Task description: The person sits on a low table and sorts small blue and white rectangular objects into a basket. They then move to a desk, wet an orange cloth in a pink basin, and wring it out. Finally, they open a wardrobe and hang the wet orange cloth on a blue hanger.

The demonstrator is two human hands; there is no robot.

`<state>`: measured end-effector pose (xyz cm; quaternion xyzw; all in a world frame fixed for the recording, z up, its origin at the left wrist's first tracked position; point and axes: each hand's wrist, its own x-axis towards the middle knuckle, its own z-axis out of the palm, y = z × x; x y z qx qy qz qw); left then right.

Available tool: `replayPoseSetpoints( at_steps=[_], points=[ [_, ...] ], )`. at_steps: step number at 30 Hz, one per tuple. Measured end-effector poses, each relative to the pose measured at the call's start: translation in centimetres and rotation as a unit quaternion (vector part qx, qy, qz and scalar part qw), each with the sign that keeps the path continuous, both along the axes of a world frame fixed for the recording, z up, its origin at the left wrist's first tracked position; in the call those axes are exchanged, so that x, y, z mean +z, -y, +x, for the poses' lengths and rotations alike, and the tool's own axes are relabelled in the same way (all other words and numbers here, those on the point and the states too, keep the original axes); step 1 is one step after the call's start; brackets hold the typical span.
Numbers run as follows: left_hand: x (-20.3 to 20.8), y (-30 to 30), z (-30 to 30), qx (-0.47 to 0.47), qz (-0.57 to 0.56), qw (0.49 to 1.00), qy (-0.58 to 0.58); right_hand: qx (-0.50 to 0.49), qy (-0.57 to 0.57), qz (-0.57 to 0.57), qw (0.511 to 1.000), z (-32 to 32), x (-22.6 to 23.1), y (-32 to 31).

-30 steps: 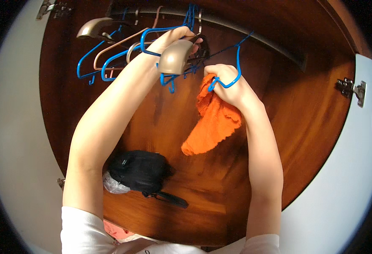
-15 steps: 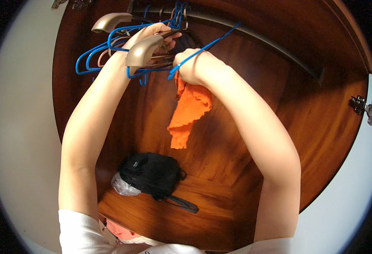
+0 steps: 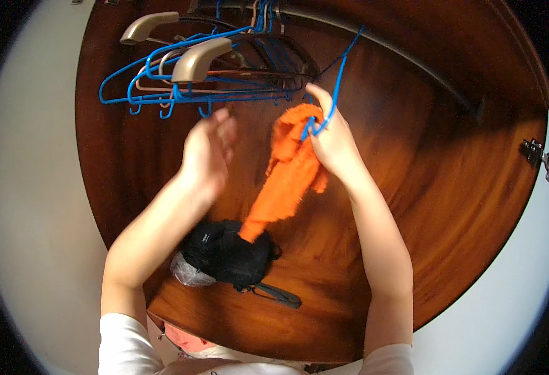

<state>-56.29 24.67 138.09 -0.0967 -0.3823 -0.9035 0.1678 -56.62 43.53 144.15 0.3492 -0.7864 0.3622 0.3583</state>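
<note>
My right hand [image 3: 336, 139] is closed around an orange cloth [image 3: 282, 184] with a ragged edge, which hangs down to the left. A blue hanger [image 3: 341, 80] slants across this hand; its small hooked end lies at the bunched top of the cloth. Whether the fingers also grip the hanger is hidden. My left hand [image 3: 207, 150], slightly blurred, is empty with loosely bent fingers apart. It is below several blue hangers [image 3: 115, 87] and two broad-shouldered hangers, the nearer with a gold-coloured end [image 3: 201, 57].
A metal rail [image 3: 405, 59] crosses the top of the brown wooden wardrobe [image 3: 399, 162]. On its floor lies a black bag [image 3: 224, 253] with a strap, beside a clear plastic bag [image 3: 190, 272]. Pink fabric [image 3: 184, 336] shows at the lower edge.
My left hand has let go of the hangers and come down. My right hand has moved right and down with the orange cloth, and the blue hanger has shifted with it.
</note>
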Motion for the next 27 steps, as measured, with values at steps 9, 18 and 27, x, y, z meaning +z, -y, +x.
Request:
replayPoseSetpoints(
  at_steps=[9, 18, 27],
  points=[
    [5.2, -9.4, 3.6, -0.033, -0.221, 0.942, -0.249, -0.045, -0.051, 0.007, 0.998, -1.4, -1.0, -4.4],
    [9.2, -9.9, 0.7, -0.064, -0.211, 0.945, -0.243, -0.037, 0.013, -0.009, 0.999, -1.2, 0.0, -2.5],
    [9.5, 2.3, -1.4, -0.139, -0.183, 0.935, -0.269, 0.08, -0.033, 0.028, 0.996, -3.1, -0.2, 6.5]
  ],
)
